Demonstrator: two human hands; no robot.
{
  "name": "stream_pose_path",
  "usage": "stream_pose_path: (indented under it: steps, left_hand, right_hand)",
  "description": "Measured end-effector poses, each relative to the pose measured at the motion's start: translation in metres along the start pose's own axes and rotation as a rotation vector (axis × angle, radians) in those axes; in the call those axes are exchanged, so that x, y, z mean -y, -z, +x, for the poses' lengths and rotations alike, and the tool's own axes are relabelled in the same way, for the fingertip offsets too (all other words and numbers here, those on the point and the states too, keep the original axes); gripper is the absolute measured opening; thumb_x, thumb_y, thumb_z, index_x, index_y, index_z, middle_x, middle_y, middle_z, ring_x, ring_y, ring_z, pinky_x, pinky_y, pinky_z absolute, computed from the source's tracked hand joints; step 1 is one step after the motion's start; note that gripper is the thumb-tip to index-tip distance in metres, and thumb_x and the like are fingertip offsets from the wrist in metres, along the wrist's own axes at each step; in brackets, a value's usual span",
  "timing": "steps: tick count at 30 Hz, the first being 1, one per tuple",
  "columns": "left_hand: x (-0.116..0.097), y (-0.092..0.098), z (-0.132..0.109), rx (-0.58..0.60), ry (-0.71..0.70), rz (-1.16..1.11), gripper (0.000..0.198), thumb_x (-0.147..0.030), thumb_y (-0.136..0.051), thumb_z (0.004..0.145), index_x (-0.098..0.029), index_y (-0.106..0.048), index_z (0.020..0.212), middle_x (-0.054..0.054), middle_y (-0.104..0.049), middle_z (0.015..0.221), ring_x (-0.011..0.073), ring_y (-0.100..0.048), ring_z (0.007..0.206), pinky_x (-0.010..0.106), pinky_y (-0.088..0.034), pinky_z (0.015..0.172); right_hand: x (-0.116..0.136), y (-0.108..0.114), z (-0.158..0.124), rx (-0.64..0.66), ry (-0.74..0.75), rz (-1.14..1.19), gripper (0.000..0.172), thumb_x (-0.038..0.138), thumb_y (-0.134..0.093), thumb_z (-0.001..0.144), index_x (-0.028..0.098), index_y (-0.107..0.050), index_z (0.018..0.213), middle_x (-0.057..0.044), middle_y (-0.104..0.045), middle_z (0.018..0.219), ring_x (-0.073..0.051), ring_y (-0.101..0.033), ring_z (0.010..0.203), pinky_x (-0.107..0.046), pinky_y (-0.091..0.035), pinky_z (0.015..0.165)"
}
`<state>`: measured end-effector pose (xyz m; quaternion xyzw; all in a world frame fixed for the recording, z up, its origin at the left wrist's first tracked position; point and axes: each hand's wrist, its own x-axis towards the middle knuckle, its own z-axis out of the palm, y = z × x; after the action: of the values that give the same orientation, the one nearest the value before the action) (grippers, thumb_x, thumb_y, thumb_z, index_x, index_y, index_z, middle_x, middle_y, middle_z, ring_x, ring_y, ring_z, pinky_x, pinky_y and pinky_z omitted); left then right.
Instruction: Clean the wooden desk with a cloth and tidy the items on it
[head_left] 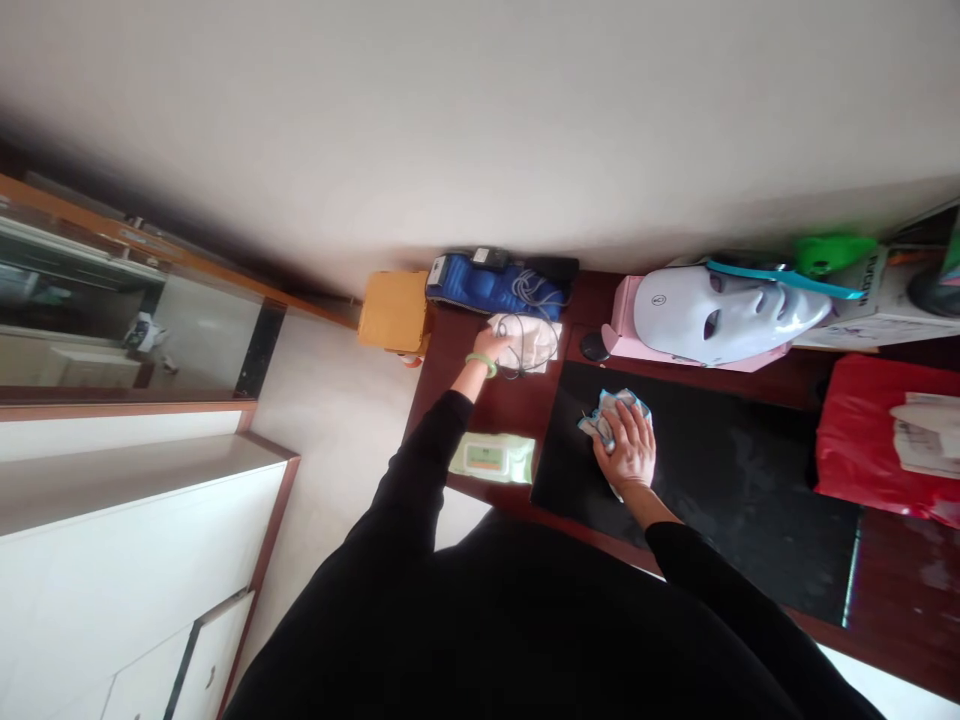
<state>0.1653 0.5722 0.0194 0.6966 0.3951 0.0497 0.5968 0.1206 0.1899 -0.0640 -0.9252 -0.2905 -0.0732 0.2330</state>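
On the dark red wooden counter [480,402], a mustard-yellow box [392,310] stood far left. Near left lay a pale green wipes packet [517,458]. Beyond it, the left hand [493,345] touched a flat, pale pink item [536,350]; whether its fingers gripped could not be told. Rightward, the right hand [628,450] lay with extended fingers over a crumpled, blue-edged cloth [595,425] on a black rectangular mat [739,480].
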Motion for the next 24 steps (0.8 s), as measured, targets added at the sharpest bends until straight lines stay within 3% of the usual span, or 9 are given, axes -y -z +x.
stream_pose_path:
  steps: [3, 6, 10, 13, 15, 20, 22, 24]
  left_hand:
    - [0.000, 0.010, -0.006, 0.027, 0.012, -0.008, 0.024, -0.016, -0.091, 0.070, -0.017, -0.072, 0.084, 0.006, -0.078, 0.085, 0.0290, -0.079, 0.096, 0.044, -0.063, 0.097]
    - [-0.017, 0.033, 0.003, 0.012, -0.055, -0.113, 0.034, -0.022, -0.096, 0.067, -0.016, -0.075, 0.093, 0.006, -0.081, 0.093, 0.0281, -0.079, 0.103, 0.044, -0.063, 0.101]
    - [-0.059, 0.060, 0.043, -0.068, -0.191, -0.385, 0.053, -0.040, -0.097, 0.072, -0.016, -0.074, 0.114, 0.012, -0.082, 0.115, 0.0295, -0.077, 0.120, 0.048, -0.061, 0.111]
    - [-0.085, 0.065, 0.075, -0.102, -0.140, -0.477, 0.058, -0.045, -0.097, 0.076, -0.015, -0.071, 0.119, 0.015, -0.081, 0.117, 0.0315, -0.077, 0.122, 0.050, -0.063, 0.110]
    - [-0.094, 0.062, 0.087, -0.053, -0.121, -0.462, 0.051, -0.042, -0.098, 0.077, -0.014, -0.072, 0.111, 0.013, -0.082, 0.108, 0.0322, -0.079, 0.117, 0.050, -0.065, 0.107]
    - [-0.091, 0.052, 0.093, 0.275, -0.166, -0.195, 0.037, -0.024, -0.101, 0.064, -0.014, -0.074, 0.088, 0.004, -0.079, 0.087, 0.0293, -0.079, 0.099, 0.049, -0.063, 0.106]
    - [-0.088, 0.053, 0.097, 0.251, -0.129, -0.116, 0.034, -0.021, -0.099, 0.065, -0.014, -0.073, 0.086, 0.003, -0.078, 0.084, 0.0286, -0.079, 0.097, 0.049, -0.062, 0.106]
    - [-0.089, 0.058, 0.105, 0.113, -0.107, -0.064, 0.029, -0.021, -0.095, 0.072, -0.014, -0.072, 0.089, 0.005, -0.078, 0.087, 0.0284, -0.078, 0.100, 0.049, -0.062, 0.106]
  right_hand:
    - [0.001, 0.000, 0.000, -0.014, 0.002, -0.008, 0.048, 0.043, -0.061, 0.102, 0.021, -0.071, 0.144, -0.014, -0.061, 0.164, -0.037, -0.046, 0.162, -0.060, -0.037, 0.134]
    - [0.000, -0.001, 0.000, -0.016, -0.004, -0.001, 0.048, 0.042, -0.062, 0.101, 0.021, -0.071, 0.144, -0.014, -0.062, 0.163, -0.037, -0.048, 0.160, -0.060, -0.037, 0.134]
    - [0.000, -0.002, 0.000, -0.015, -0.005, 0.002, 0.050, 0.041, -0.063, 0.100, 0.023, -0.071, 0.146, -0.013, -0.062, 0.163, -0.038, -0.048, 0.160, -0.062, -0.036, 0.135]
    - [0.001, -0.001, 0.001, -0.019, 0.000, -0.004, 0.050, 0.040, -0.064, 0.100, 0.022, -0.070, 0.146, -0.013, -0.062, 0.163, -0.038, -0.048, 0.160, -0.061, -0.037, 0.135]
    - [0.002, 0.000, 0.001, -0.025, 0.006, -0.003, 0.050, 0.040, -0.063, 0.100, 0.022, -0.070, 0.146, -0.014, -0.062, 0.162, -0.038, -0.048, 0.160, -0.061, -0.037, 0.135]
    - [0.005, 0.002, 0.003, -0.019, -0.001, -0.006, 0.048, 0.040, -0.060, 0.102, 0.021, -0.070, 0.145, -0.014, -0.062, 0.162, -0.037, -0.049, 0.159, -0.060, -0.037, 0.135]
    - [0.006, 0.002, 0.003, -0.012, -0.012, -0.006, 0.048, 0.041, -0.060, 0.102, 0.021, -0.070, 0.145, -0.013, -0.062, 0.162, -0.037, -0.050, 0.159, -0.060, -0.036, 0.136]
    - [0.006, 0.002, 0.003, -0.008, -0.020, -0.001, 0.049, 0.042, -0.060, 0.103, 0.022, -0.070, 0.146, -0.013, -0.062, 0.163, -0.037, -0.049, 0.160, -0.060, -0.036, 0.136]
